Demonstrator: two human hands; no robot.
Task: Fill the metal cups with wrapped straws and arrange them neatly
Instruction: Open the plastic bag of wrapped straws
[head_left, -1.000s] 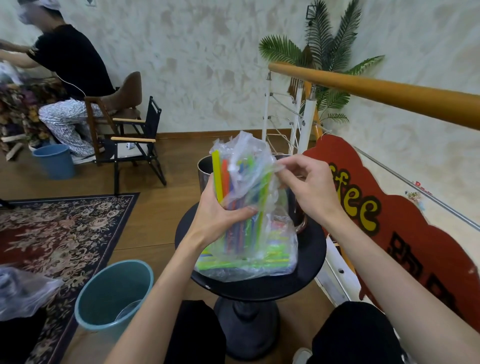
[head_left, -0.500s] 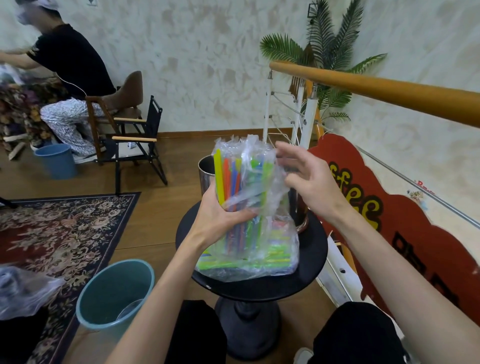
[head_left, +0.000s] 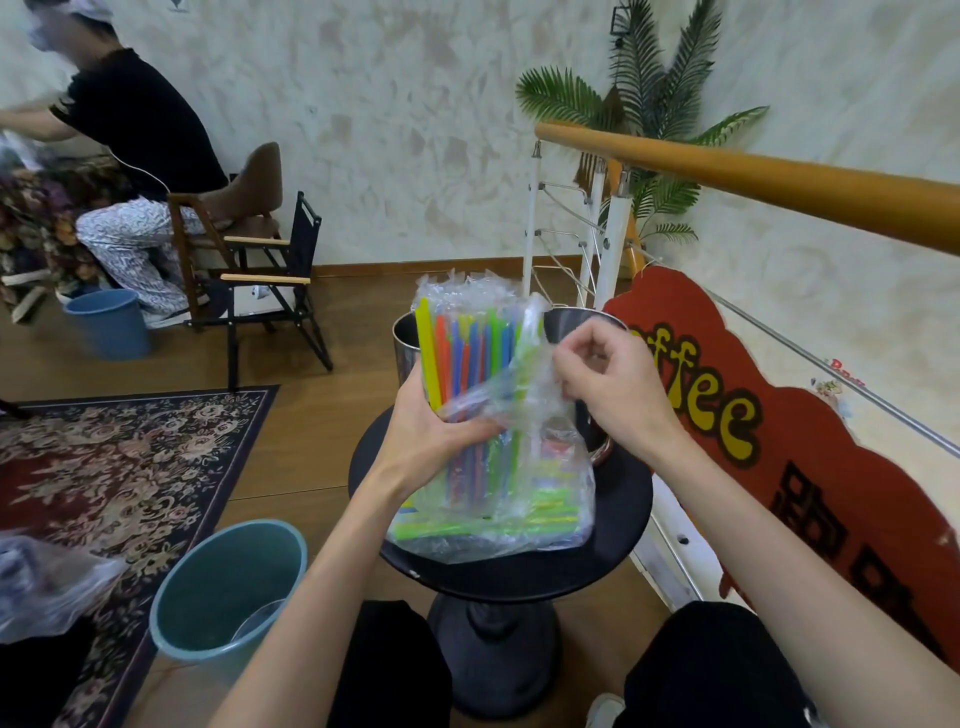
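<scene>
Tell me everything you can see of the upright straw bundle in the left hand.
The upright straw bundle is a clutch of yellow, orange, blue and green straws in clear crinkled plastic wrapping. It stands roughly upright above the round black table, in front of two metal cups. The left hand grips it around the middle; the right hand pinches loose wrapping at its right side. Its lower end meets a flat bag of more straws.
</scene>
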